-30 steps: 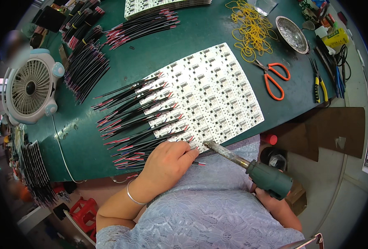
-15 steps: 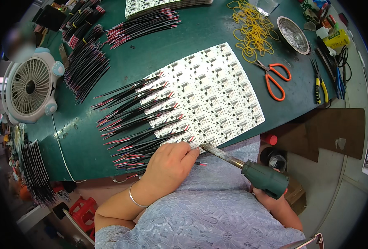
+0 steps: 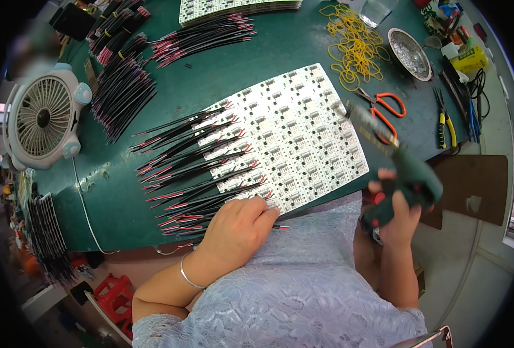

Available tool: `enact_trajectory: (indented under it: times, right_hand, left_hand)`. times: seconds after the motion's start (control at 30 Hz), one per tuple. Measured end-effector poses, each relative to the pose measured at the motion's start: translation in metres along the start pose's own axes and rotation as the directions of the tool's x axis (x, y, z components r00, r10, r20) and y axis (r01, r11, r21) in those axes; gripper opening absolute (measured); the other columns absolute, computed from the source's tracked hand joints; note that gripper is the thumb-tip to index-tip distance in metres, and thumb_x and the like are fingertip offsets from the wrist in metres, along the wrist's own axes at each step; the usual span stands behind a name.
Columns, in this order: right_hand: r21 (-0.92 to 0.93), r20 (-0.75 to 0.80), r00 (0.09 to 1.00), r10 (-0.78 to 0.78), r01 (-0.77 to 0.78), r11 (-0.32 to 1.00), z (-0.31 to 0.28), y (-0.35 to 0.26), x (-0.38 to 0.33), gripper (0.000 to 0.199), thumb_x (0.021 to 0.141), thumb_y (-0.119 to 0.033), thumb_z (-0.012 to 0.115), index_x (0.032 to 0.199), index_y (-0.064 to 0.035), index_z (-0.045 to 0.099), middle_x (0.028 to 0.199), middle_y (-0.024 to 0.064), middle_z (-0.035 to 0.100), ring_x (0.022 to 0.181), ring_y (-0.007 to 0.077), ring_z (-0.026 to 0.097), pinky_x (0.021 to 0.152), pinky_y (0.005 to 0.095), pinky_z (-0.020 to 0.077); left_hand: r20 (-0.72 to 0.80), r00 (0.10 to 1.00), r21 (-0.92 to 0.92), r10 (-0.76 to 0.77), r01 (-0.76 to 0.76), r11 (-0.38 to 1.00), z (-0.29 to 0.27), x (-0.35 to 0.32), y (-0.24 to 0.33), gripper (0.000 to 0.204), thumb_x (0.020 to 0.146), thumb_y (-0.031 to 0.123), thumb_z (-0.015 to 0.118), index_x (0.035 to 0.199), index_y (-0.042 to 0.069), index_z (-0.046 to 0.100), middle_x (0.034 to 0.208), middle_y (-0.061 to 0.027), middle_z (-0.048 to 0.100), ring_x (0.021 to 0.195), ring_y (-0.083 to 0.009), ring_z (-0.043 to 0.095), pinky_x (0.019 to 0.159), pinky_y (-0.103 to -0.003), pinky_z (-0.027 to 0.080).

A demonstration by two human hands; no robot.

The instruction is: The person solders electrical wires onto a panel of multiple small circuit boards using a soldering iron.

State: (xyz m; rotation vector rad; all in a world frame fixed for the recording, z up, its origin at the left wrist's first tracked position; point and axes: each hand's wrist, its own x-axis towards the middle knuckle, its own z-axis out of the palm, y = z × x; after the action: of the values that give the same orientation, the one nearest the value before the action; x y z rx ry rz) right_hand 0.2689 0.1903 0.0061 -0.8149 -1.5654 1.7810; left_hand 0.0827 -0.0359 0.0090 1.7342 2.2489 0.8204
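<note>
A white panel of circuit boards (image 3: 294, 133) lies on the green table, with black wires (image 3: 181, 162) with red and white ends fanned along its left side. My left hand (image 3: 239, 229) is closed at the panel's near left corner, pinching a wire whose far end is hidden under the fingers. One wire tip (image 3: 283, 228) juts out beside it. My right hand (image 3: 401, 217) grips a green soldering gun (image 3: 415, 180) by its handle, off the panel's right side. Motion blurs its metal tip, which is up near the panel's right edge and in front of the orange-handled scissors (image 3: 393, 104).
Yellow rubber bands (image 3: 355, 43), a metal dish (image 3: 411, 53) and yellow-black pliers (image 3: 442, 124) lie at the right. Wire bundles (image 3: 120, 95), a stack of panels (image 3: 239, 8) and loose wires (image 3: 205, 37) are at the back. A fan (image 3: 43, 119) stands left.
My right hand has lifted the soldering gun from the near corner of the panel and swung it up and to the right. My left hand has stayed in place.
</note>
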Motion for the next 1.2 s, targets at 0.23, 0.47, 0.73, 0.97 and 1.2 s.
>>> enact_trajectory:
  times: [0.23,0.47,0.73,0.97,1.2]
  right_hand:
    - [0.274,0.046,0.999,-0.001,-0.012,0.962,0.023,0.011,0.038,0.051,0.087,-0.013,0.056,0.132,0.0037,0.04,0.115,0.0237,0.059,0.085,0.0306,0.067,0.078,0.0411,0.0546]
    - [0.273,0.078,0.996,0.04,-0.06,0.96,0.035,0.017,0.035,0.05,0.088,-0.015,0.056,0.131,0.0032,0.039,0.114,0.0226,0.058,0.071,0.0281,0.067,0.057,0.035,0.0568]
    - [0.33,0.037,0.998,0.054,-0.063,0.942,0.022,0.021,0.049,0.048,0.088,-0.017,0.059,0.128,0.0013,0.041,0.114,0.0229,0.059,0.069,0.025,0.067,0.068,0.0361,0.0577]
    - [0.388,0.042,0.996,0.076,-0.087,0.917,0.024,0.025,0.042,0.046,0.09,-0.017,0.055,0.13,0.0016,0.041,0.114,0.0238,0.059,0.068,0.0231,0.065,0.082,0.0371,0.0546]
    - [0.449,0.067,0.998,0.01,-0.039,0.893,0.004,0.035,0.045,0.045,0.092,-0.019,0.053,0.131,0.001,0.041,0.117,0.0236,0.059,0.075,0.0255,0.067,0.08,0.035,0.0549]
  left_hand:
    - [0.023,0.999,-0.107,0.034,-0.031,0.994,-0.002,-0.001,-0.009,0.022,0.073,0.006,0.065,0.094,0.007,0.068,0.08,-0.0065,0.058,0.069,-0.0248,0.058,0.06,-0.036,0.047]
    - [0.107,0.994,-0.185,0.018,0.002,0.983,-0.007,-0.007,-0.016,0.021,0.076,0.008,0.064,0.097,0.007,0.068,0.083,-0.0083,0.058,0.072,-0.0251,0.059,0.06,-0.037,0.048]
    - [-0.172,0.983,0.15,-0.065,0.091,0.984,-0.095,0.046,-0.04,0.028,0.073,0.002,0.069,0.1,0.01,0.069,0.073,-0.0073,0.059,0.065,-0.0253,0.06,0.057,-0.035,0.05]
    - [-0.337,0.941,0.28,0.004,0.096,0.955,-0.071,0.168,-0.163,0.031,0.079,0.016,0.069,0.108,0.005,0.064,0.097,-0.0129,0.061,0.095,-0.032,0.058,0.079,-0.042,0.051]
    - [-0.404,0.907,0.492,-0.117,0.324,0.808,-0.122,0.111,-0.189,0.039,0.073,0.001,0.06,0.111,0.005,0.064,0.105,-0.0134,0.063,0.1,-0.0311,0.058,0.086,-0.042,0.049]
